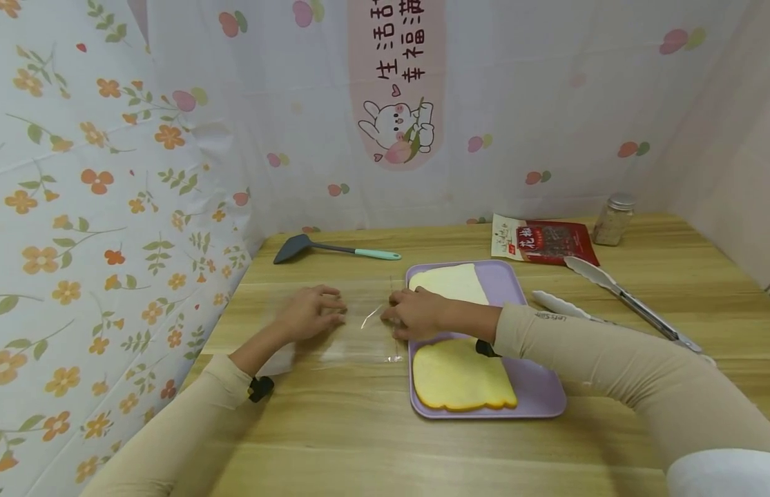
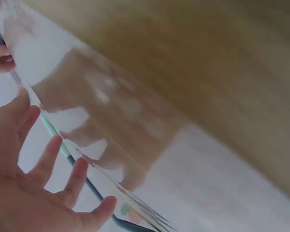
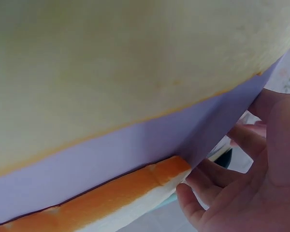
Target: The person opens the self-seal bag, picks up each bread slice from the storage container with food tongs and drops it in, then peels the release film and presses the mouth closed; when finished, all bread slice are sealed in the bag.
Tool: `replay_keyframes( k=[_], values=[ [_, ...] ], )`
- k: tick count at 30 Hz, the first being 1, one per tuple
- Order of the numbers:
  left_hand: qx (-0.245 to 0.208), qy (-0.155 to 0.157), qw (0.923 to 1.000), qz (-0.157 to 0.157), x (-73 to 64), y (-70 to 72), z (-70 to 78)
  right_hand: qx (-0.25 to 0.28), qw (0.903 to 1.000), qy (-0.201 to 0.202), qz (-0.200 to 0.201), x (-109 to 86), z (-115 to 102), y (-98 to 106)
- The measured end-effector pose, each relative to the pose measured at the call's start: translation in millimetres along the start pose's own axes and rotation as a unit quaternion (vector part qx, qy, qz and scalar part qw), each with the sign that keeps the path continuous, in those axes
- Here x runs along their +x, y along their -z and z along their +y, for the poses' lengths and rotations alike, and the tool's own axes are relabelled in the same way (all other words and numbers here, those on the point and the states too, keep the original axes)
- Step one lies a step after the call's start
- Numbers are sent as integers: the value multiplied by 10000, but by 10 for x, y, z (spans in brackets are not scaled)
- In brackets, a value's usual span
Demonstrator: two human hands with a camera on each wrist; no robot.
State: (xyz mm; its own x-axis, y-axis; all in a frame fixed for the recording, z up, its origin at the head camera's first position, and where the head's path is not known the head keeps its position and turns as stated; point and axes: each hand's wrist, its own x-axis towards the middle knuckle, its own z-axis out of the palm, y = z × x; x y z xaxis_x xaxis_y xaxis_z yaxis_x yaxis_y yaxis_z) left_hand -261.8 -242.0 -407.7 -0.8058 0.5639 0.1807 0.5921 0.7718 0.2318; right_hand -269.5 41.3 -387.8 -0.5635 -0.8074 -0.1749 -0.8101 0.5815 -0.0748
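Note:
A clear plastic sheet or bag (image 1: 358,338) lies flat on the wooden table. My left hand (image 1: 313,313) rests on its left part with fingers spread; the left wrist view shows the fingertips (image 2: 79,166) at its glossy surface. My right hand (image 1: 417,314) reaches over the left rim of a purple tray (image 1: 540,390), fingers bent and apart at the plastic's right edge. Nothing shows pinched between those fingers. Two toast-shaped slices lie on the tray: a near one (image 1: 462,376) with orange crust, and a far one (image 1: 453,281) partly behind my right arm.
A spatula (image 1: 335,248) with a mint handle lies at the back left. At the back right are a red and white spice packet (image 1: 546,240) and a glass jar (image 1: 613,221) with a metal lid. Metal tongs (image 1: 633,300) lie right of the tray, partly behind my right sleeve.

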Motion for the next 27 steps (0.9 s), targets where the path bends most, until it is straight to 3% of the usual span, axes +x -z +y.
replay_keyframes(
  k=[6,11,14,20,27],
  values=[
    [-176,312,9993,-147,37,-53,28,-12,10000,-61,-52,-5,-26,0],
    [-332,388,9987,-74,42,-61,47,20,9999,-104,-21,-8,-28,0],
    [-703,396,9967,93,33,-52,44,12,9999,-123,33,-4,-28,0],
    [-1511,535,9858,502,-2,-30,6,32,9998,-162,55,1,-27,4],
    [-2021,462,9729,1027,-36,-17,4,-364,9990,16,261,46,-30,18]
  ],
)
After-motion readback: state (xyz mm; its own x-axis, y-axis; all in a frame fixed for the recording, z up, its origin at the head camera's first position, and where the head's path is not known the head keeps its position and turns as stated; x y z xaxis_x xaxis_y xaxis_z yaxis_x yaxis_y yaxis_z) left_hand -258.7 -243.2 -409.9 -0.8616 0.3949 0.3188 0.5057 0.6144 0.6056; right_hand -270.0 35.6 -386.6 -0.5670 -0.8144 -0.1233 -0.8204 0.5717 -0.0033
